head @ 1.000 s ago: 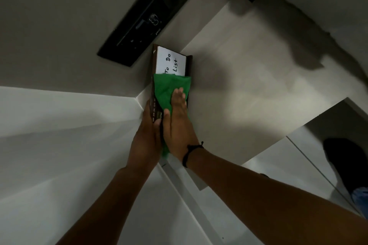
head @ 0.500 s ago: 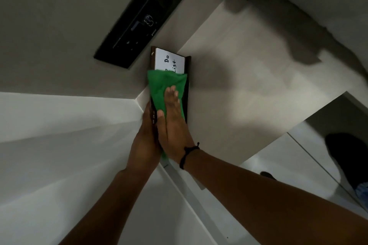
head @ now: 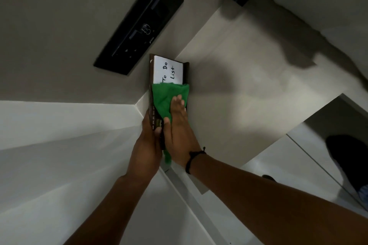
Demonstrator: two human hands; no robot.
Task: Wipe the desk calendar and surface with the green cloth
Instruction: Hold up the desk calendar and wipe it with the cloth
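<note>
The desk calendar [head: 168, 69] stands on the beige desk surface [head: 239, 89] against the wall. It has a dark brown frame and a white page reading "To Do List". My left hand [head: 148, 145] grips its lower left edge, where month tabs show. My right hand [head: 179, 131] lies flat on the green cloth [head: 167, 99] and presses it against the calendar's face. The cloth covers the lower half of the white page, and a strip of it hangs below my palm.
A black wall panel [head: 139, 24] with switches sits just above and left of the calendar. A white cabinet top [head: 59, 145] lies to the left. A dark shape [head: 348, 161] shows at the lower right, below the desk edge.
My right hand pushed the cloth up the calendar face, then drew it back down, uncovering more of the "To Do List" page. My left hand kept its grip.
</note>
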